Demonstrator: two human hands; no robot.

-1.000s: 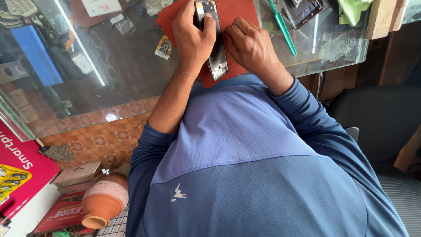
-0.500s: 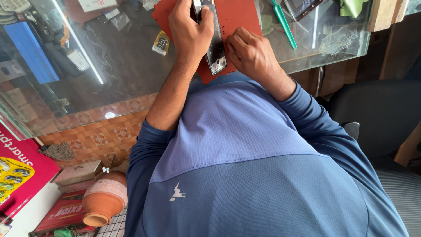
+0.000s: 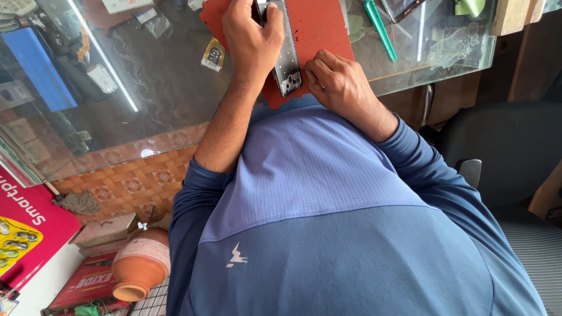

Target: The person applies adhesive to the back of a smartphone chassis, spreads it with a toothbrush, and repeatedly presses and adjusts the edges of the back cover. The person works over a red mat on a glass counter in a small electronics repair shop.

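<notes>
The left hand (image 3: pixel 252 35) grips the open phone (image 3: pixel 287 55) on the red mat (image 3: pixel 319 26), the right hand (image 3: pixel 336 82) is curled at its near end, and a hard push there could crack it.

Soft, even daylight, sharp focus, tube-light glare streak on the glass counter (image 3: pixel 134 117), perhaps slight edge distortion.

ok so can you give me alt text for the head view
Seen from above, a person's left hand grips an opened phone frame on a red mat, while the right hand presses beside its lower end. The mat lies on a glass counter; a green tool lies to the right, a clay pot on the floor.
</notes>
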